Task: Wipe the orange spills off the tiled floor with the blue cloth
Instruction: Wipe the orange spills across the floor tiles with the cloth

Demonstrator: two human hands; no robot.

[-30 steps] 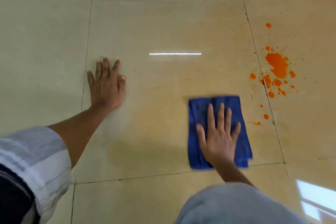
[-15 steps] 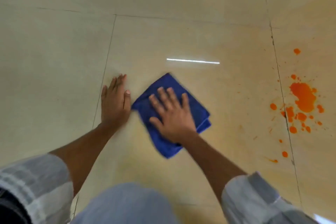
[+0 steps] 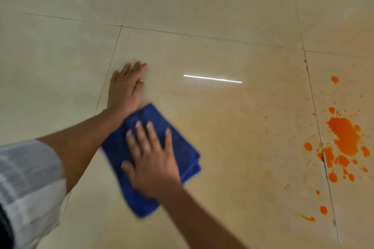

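Blue cloth (image 3: pixel 182 153) | under flat right hand (image 3: pixel 151 159) fingers; orange spills (image 3: pixel 344 137) well apart

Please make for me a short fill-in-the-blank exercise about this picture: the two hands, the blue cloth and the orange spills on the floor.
1. The right hand presses flat on the ____ cloth.
2. The left hand rests with straight fingers directly on the tiled ____.
3. The orange spills lie to the ____ of the cloth, apart from it.
4. The largest orange patch is not yet ____.

Missing words: blue; floor; right; wiped
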